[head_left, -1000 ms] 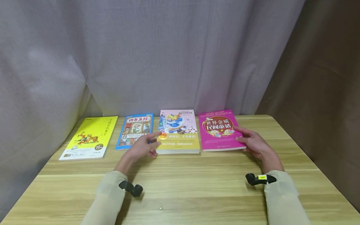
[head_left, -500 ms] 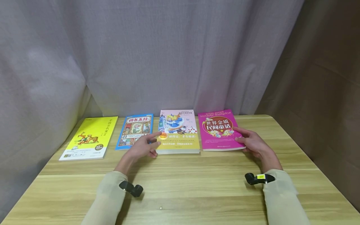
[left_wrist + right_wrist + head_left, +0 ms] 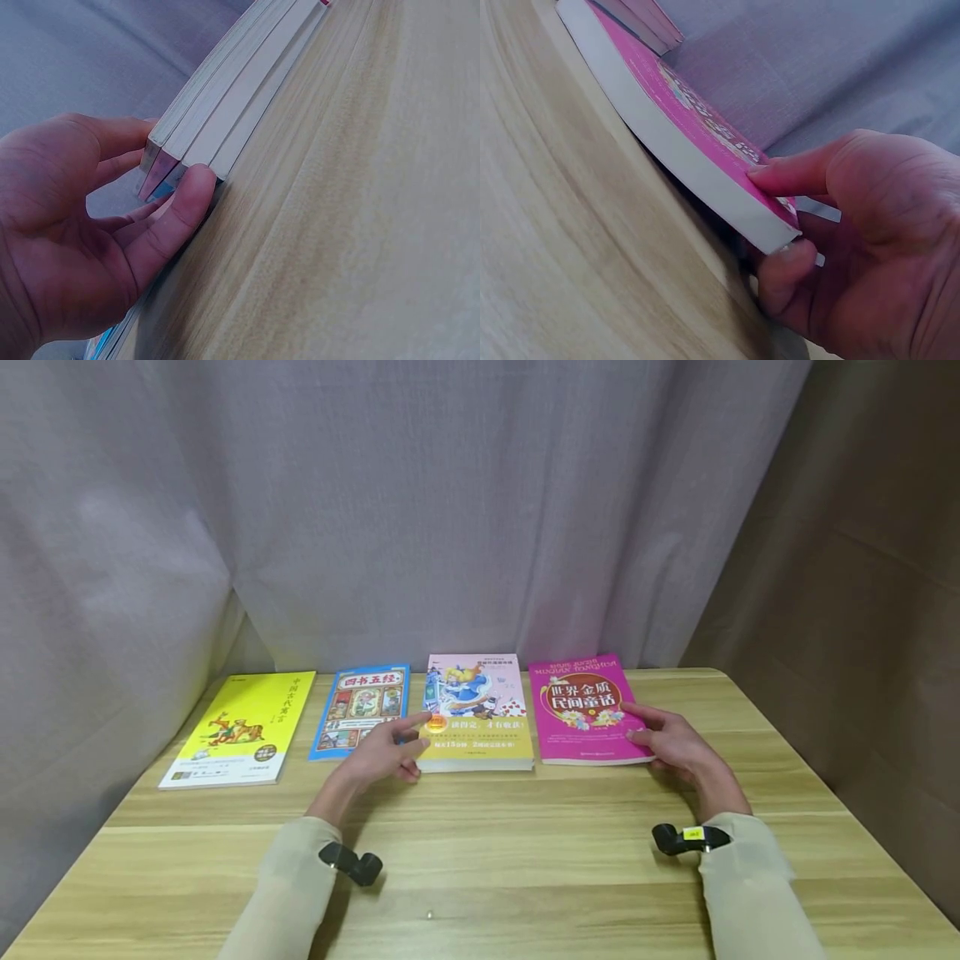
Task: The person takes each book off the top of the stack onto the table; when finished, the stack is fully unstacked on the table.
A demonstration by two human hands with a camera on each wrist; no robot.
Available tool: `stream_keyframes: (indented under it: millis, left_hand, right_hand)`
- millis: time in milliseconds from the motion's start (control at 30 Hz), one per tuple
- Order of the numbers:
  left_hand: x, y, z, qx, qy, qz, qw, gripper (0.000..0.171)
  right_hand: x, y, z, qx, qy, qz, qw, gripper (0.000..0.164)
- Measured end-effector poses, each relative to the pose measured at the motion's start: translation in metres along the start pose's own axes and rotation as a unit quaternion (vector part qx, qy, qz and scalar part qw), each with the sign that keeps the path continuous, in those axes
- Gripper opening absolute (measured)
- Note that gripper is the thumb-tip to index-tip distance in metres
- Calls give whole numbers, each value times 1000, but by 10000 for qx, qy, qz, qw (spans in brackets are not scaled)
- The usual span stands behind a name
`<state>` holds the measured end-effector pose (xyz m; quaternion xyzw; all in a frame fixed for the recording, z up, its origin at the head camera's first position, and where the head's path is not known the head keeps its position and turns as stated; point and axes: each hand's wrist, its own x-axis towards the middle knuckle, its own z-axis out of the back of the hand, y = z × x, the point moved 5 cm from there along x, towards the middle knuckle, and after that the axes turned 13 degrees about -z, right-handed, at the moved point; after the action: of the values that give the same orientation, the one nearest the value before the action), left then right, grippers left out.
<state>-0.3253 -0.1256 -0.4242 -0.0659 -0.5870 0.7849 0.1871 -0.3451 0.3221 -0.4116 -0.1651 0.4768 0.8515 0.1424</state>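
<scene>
My left hand (image 3: 378,750) holds the near left corner of a small stack of books, topped by a pink-and-yellow book (image 3: 480,745) with a cartoon girl. Several page blocks (image 3: 240,82) show layered in the left wrist view, one fingertip bent against their front. At the right, my right hand (image 3: 684,745) grips the near right corner of a magenta book (image 3: 581,746). Its thumb presses the cover, while other fingers curl below the corner. A dark gap runs under this book (image 3: 675,150) in the right wrist view, its corner slightly off the table.
A blue book (image 3: 365,702) lies left of the stack, partly behind my left hand. Farther left is a yellow-and-white book (image 3: 240,727). The wooden table (image 3: 525,860) ends at a grey curtain (image 3: 450,510). A tiny pale speck (image 3: 429,915) lies near the front.
My right hand has shifted slightly left, and the magenta book's near right corner sits slightly lower and more to the left. The left hand and the stack stay put.
</scene>
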Motion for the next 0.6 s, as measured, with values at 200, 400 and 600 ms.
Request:
stream_keyframes:
  millis: [200,400,600]
  left_hand:
    - [1,0,-1,-23,0,-13,10000,60]
    - [0,-1,-2,13,12,-44,10000,60]
    - [0,-1,-1,18,-4,-44,10000,59]
  right_hand:
    - [-3,4,6,-324,-533,75,9980,68]
    - [-16,19,16,-139,-1124,458,9925,63]
    - [-31,47,5,85,-1243,985,9873,62]
